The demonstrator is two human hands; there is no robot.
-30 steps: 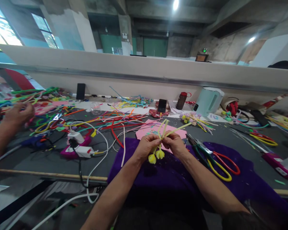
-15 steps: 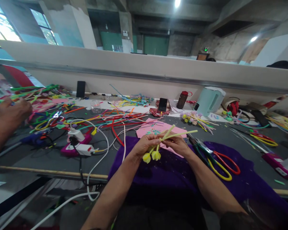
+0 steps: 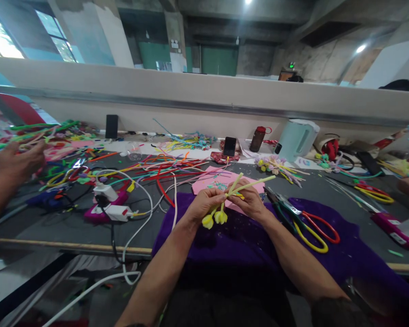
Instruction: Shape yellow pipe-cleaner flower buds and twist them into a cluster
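Yellow pipe-cleaner flowers [image 3: 221,217] hang heads down below my hands, their pale yellow stems [image 3: 254,183] crossing and sticking out up and to the right. My left hand [image 3: 204,204] is closed on the stems, thumb and finger pinched together. My right hand [image 3: 248,200] is closed at the same stems from the other side, with a small bit of deeper yellow by its fingertips. Beneath the hands lie a pink sheet [image 3: 207,178] with small teal bits on it and a purple cloth [image 3: 177,227]. Pliers with red and yellow handles [image 3: 310,222] rest on the cloth to the right.
Loose coloured pipe cleaners [image 3: 163,168] spread across the table's middle. Power strips [image 3: 105,211] and white cables lie at left. At the back stand a phone [image 3: 229,146], a brown bottle [image 3: 258,139] and a mint kettle [image 3: 298,140]. Other people's hands [image 3: 18,159] work at both sides.
My right fingers have shifted slightly on the stems, and a deeper yellow bit shows beside them. The stem ends have swung a little. At far right a person's hand now raises a blue piece.
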